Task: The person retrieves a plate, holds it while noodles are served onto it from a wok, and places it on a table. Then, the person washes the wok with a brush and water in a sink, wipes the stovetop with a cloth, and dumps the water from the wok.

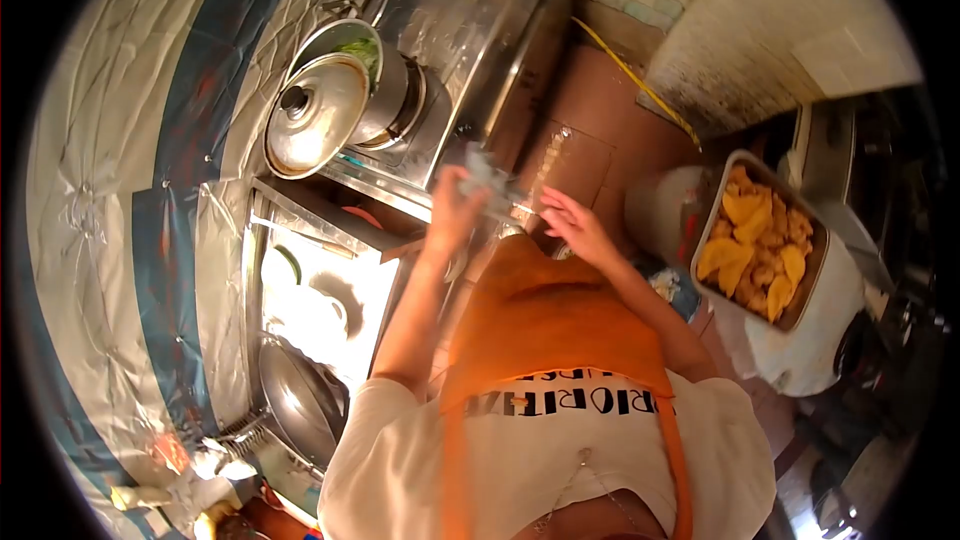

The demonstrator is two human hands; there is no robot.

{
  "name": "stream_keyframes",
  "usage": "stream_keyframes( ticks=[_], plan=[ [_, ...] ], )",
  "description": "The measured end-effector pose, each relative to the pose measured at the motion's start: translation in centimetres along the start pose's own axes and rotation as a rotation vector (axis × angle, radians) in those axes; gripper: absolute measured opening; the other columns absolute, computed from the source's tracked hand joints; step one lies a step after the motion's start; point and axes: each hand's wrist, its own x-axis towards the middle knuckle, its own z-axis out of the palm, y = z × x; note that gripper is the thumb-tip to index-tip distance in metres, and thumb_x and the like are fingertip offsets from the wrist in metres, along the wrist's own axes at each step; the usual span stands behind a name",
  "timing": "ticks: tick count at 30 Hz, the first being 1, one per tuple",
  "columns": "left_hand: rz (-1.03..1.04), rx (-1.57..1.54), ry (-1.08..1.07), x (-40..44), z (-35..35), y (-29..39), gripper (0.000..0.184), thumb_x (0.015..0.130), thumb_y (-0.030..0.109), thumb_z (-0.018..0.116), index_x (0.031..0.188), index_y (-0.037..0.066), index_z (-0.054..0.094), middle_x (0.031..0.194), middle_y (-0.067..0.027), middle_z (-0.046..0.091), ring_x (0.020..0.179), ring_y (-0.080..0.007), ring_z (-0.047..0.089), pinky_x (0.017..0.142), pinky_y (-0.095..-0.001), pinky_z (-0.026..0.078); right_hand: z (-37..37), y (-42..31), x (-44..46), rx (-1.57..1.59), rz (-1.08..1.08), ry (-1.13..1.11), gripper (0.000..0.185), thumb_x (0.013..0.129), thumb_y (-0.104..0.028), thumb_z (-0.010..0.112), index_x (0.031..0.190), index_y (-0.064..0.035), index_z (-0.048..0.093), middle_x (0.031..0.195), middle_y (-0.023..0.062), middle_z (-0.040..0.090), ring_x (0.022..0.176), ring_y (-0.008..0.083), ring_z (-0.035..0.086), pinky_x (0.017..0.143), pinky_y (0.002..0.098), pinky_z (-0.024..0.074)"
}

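Observation:
My left hand (457, 208) is closed on a crumpled pale grey thing (485, 176), blurred by motion, perhaps a cloth or thin plastic. It is held out in front of the orange apron (555, 315), near the stove's front edge. To its right, my right hand (580, 227) is open, its fingers stretched toward the grey thing and apparently holding nothing. Left of the hands stands a pot (390, 90) with green leaves (362, 52) inside. A domed metal lid (318, 112) with a black knob leans over its side.
A steel gas stove (440, 25) stands ahead on the left. Nearer, a bright worktop (300, 285) carries a wok (298, 400) at its near end. On the right, a metal tray (706, 265) holds yellow-orange fried pieces (755, 240). Reddish floor tiles (585, 105) lie between.

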Motion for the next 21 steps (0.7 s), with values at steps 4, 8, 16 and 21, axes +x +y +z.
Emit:
stream_keyframes(
  ticks=[4, 8, 16, 21],
  plan=[
    [-0.036, -0.291, -0.335, -1.9, 0.6, 2.6, 0.069, 0.085, 0.002, 0.066, 0.145, 0.01, 0.033, 0.136, -0.0122, 0.044, 0.107, -0.0209, 0.057, 0.088, -0.0347, 0.049, 3.3, -1.0, 9.5, -0.262, -0.267, 0.014, 0.044, 0.09, -0.016, 0.063, 0.13, -0.0039, 0.048, 0.11, 0.0144, 0.064, 0.099, 0.0197, 0.062, 0.085, 0.0287, 0.0479],
    [-0.101, -0.26, -0.088, -1.4, -3.1, 0.4, 0.061, 0.09, 0.003, 0.059, 0.144, 0.007, 0.032, 0.127, -0.0145, 0.055, 0.105, -0.0214, 0.061, 0.091, -0.0352, 0.048, 5.5, -6.2, 16.7, -1.022, -0.679, -0.003, 0.041, 0.084, -0.016, 0.067, 0.121, -0.0038, 0.054, 0.135, 0.0156, 0.049, 0.119, 0.0273, 0.052, 0.097, 0.0399, 0.0442],
    [-0.312, -0.204, 0.034, 1.1, -8.5, -1.6, 0.035, 0.092, 0.005, 0.057, 0.127, 0.003, 0.053, 0.113, -0.0042, 0.061, 0.092, -0.0102, 0.057, 0.078, -0.0249, 0.047, 1.6, -7.9, 34.0, -1.522, -0.841, 0.011, 0.043, 0.087, -0.018, 0.057, 0.13, -0.0157, 0.054, 0.146, 0.0088, 0.041, 0.135, 0.028, 0.037, 0.11, 0.0518, 0.0284],
    [-0.285, -0.089, -0.007, 2.4, -7.4, -2.5, 0.032, 0.094, 0.002, 0.055, 0.125, 0.002, 0.053, 0.114, -0.0054, 0.062, 0.098, -0.0134, 0.059, 0.086, -0.0261, 0.047, -1.0, -11.1, 40.4, -1.501, -0.738, 0.326, 0.04, 0.087, -0.012, 0.056, 0.127, -0.0113, 0.056, 0.143, 0.0177, 0.041, 0.13, 0.0358, 0.041, 0.107, 0.0504, 0.0339]
  ],
)
